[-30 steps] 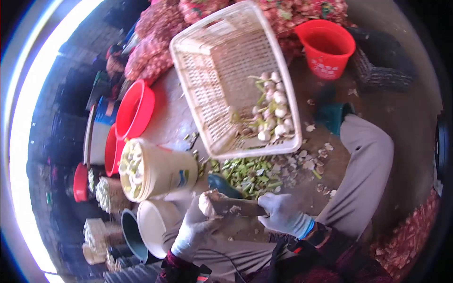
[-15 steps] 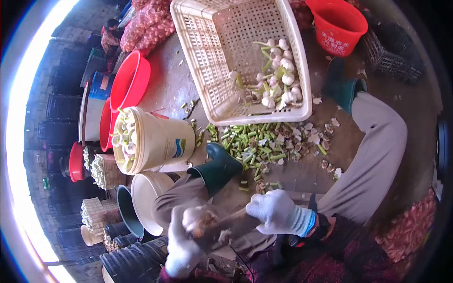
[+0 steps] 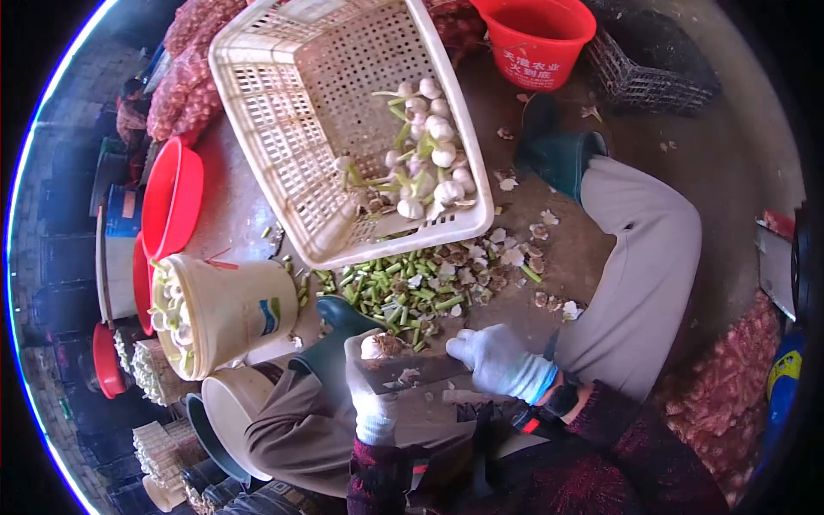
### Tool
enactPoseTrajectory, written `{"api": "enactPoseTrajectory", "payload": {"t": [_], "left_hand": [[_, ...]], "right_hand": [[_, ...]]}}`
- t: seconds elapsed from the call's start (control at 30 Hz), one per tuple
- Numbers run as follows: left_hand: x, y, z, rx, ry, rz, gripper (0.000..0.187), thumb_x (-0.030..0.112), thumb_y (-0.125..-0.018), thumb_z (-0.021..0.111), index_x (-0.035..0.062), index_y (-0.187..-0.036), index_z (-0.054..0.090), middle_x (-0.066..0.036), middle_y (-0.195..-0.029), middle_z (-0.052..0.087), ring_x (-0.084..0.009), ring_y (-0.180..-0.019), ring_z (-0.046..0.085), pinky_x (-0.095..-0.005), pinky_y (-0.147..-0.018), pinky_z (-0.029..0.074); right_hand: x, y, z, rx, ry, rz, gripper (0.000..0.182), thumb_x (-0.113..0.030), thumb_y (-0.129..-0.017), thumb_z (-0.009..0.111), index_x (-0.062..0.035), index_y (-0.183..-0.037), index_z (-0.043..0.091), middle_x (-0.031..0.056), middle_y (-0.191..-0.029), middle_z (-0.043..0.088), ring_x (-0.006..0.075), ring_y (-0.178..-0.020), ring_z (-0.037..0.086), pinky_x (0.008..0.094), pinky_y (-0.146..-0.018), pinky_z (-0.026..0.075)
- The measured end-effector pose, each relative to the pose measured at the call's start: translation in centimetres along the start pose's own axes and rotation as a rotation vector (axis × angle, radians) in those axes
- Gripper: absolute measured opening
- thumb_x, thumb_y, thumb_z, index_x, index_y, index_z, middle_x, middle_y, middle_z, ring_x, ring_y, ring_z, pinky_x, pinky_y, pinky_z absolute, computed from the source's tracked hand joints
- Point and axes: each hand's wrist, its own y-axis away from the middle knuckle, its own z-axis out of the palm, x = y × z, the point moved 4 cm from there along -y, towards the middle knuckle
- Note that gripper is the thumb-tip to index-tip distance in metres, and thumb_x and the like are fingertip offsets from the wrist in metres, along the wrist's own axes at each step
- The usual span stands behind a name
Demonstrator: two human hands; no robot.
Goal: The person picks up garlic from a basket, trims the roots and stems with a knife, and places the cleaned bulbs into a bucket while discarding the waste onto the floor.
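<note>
My left hand (image 3: 371,396), in a pale work glove, is closed around a garlic bulb (image 3: 379,347), its root end showing brown. My right hand (image 3: 498,360), gloved too, is curled into a fist at the right end of a dark flat strip (image 3: 421,374) that spans the gap between the hands. Bits of peel lie on the strip. What the right fingers grip is hidden. Ahead stands a white plastic crate (image 3: 300,193) with trimmed garlic bulbs (image 3: 433,154) at its right side. Cut green stems (image 3: 390,292) and skins are heaped on the floor below it.
A cream bucket (image 3: 245,313) full of garlic stands left, near red basins (image 3: 172,197). A red tub (image 3: 541,43) and a dark wire basket (image 3: 652,81) are at far right. Garlic sacks (image 3: 730,395) lie right. Another person (image 3: 131,120) sits far left.
The view has swung, so the surroundings appear further left. My left hand, with the garlic bulb, has moved up and closer to my right hand, which stays curled.
</note>
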Motion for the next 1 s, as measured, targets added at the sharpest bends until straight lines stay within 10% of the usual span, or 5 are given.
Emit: {"api": "enactPoseTrajectory", "payload": {"t": [0.33,0.47,0.7,0.87,1.0], "left_hand": [[-1.3,-0.8,1.4,0.146,0.040,-0.165,0.044,0.007,-0.067,0.066,0.0045,-0.106,0.047,-0.004,-0.093,0.054,-0.0129,-0.078,0.057,-0.0247,-0.066,0.050],[2.4,-0.4,0.0,0.186,0.227,0.091,0.055,-0.004,-0.060,0.066,0.0011,-0.110,0.046,-0.005,-0.089,0.052,-0.0104,-0.070,0.050,-0.0205,-0.061,0.045],[0.2,-1.0,-0.9,0.203,0.421,0.008,0.055,-0.004,-0.065,0.065,0.0005,-0.117,0.046,-0.006,-0.096,0.056,-0.0134,-0.081,0.056,-0.0213,-0.069,0.046],[-0.8,-3.2,-1.6,0.294,-0.044,-0.059,0.063,-0.012,-0.068,0.067,0.0029,-0.125,0.044,-0.009,-0.109,0.055,-0.0185,-0.094,0.058,-0.0280,-0.081,0.051],[-1.6,-3.9,1.5,0.294,0.718,-0.157,0.042,0.009,-0.076,0.067,0.0042,-0.115,0.052,-0.007,-0.102,0.055,-0.0167,-0.093,0.055,-0.0298,-0.088,0.046]], "right_hand": [[4.0,-0.3,4.5,0.053,-0.024,0.149,0.007,-0.013,-0.075,0.054,-0.0114,-0.081,0.059,0.0122,-0.073,0.061,0.0344,-0.067,0.063,0.0473,-0.056,0.049],[8.2,-0.5,5.3,-0.157,0.134,0.595,0.022,-0.016,-0.070,0.055,-0.0091,-0.086,0.068,0.0182,-0.076,0.066,0.0370,-0.073,0.065,0.0483,-0.065,0.051],[-1.2,-3.1,-0.2,0.078,0.036,0.145,0.012,-0.015,-0.072,0.063,-0.0064,-0.074,0.055,0.0130,-0.070,0.061,0.0349,-0.066,0.062,0.0441,-0.057,0.048],[2.0,-2.6,1.6,0.212,-0.222,0.460,0.008,-0.013,-0.076,0.059,-0.0052,-0.077,0.057,0.0136,-0.062,0.058,0.0341,-0.061,0.061,0.0418,-0.053,0.046],[3.6,-1.8,4.5,0.243,-0.511,0.654,0.008,-0.013,-0.079,0.060,-0.0047,-0.077,0.059,0.0123,-0.060,0.057,0.0266,-0.054,0.059,0.0381,-0.050,0.043]]}}
